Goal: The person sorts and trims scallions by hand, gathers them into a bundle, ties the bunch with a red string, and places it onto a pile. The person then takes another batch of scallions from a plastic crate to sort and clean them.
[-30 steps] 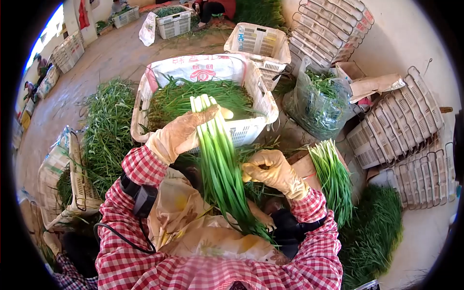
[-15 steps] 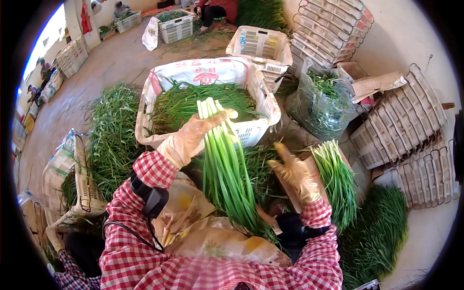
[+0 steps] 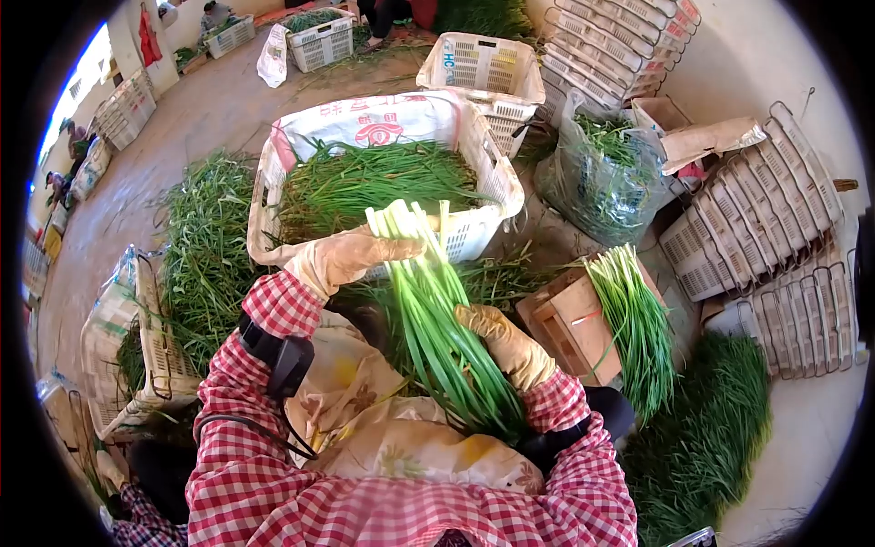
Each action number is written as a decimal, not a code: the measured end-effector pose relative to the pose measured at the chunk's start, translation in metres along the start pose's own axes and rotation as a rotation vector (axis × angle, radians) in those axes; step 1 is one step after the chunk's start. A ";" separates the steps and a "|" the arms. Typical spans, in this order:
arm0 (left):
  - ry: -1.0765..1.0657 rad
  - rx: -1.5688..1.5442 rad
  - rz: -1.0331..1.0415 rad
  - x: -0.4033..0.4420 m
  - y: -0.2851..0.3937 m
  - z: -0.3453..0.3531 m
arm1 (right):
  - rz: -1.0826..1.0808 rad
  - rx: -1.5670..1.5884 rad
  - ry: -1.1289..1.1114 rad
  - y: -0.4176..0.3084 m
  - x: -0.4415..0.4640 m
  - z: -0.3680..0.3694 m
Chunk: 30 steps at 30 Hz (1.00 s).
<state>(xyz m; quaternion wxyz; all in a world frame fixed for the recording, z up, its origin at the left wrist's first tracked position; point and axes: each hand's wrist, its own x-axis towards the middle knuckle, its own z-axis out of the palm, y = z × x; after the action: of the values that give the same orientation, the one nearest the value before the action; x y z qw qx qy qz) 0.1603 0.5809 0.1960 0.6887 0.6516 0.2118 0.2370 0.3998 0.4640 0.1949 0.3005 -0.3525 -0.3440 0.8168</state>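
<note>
In the head view, a bunch of garlic chives (image 3: 437, 314) slants in front of my chest, white stem ends up and green leaves hanging toward my lap. My left hand (image 3: 351, 258), in a pale glove, is closed around it just below the white ends. Lower down, my right hand (image 3: 507, 343), gloved too, closes on the right side of the leaves; some of its fingers are hidden. Another bunch of chives (image 3: 629, 328) lies to the right on a small wooden stool (image 3: 570, 319).
A white crate (image 3: 510, 196), lined with a sack, holds chives ahead. Loose greens (image 3: 210, 246) are heaped at left. To the right are a clear plastic bag (image 3: 602, 191), stacked crates (image 3: 756, 210) and a chive pile (image 3: 706, 428). A person's sleeve (image 3: 146, 520) shows lower left.
My right hand has moved left and down from open air beside the stool onto the bunch's leaves. The white stem ends have dropped slightly, and the bunch slants more.
</note>
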 end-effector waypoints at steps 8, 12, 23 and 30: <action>0.183 -0.868 0.274 0.019 0.013 0.078 | -0.012 -0.007 -0.063 0.012 0.007 -0.008; 0.191 -0.825 0.203 0.014 0.001 0.066 | -0.513 -0.527 0.055 0.025 0.014 -0.008; 0.103 -0.816 0.130 -0.012 -0.003 0.068 | -0.151 -0.145 0.010 0.021 -0.001 -0.012; 0.148 -0.937 0.315 0.012 -0.011 0.095 | -0.065 0.219 -0.134 0.049 0.016 -0.006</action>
<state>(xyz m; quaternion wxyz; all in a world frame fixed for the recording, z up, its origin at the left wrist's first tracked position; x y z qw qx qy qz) 0.2274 0.5123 0.1910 0.8465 0.2778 0.0301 0.4532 0.3829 0.4493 0.1486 0.3398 -0.2506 -0.2833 0.8611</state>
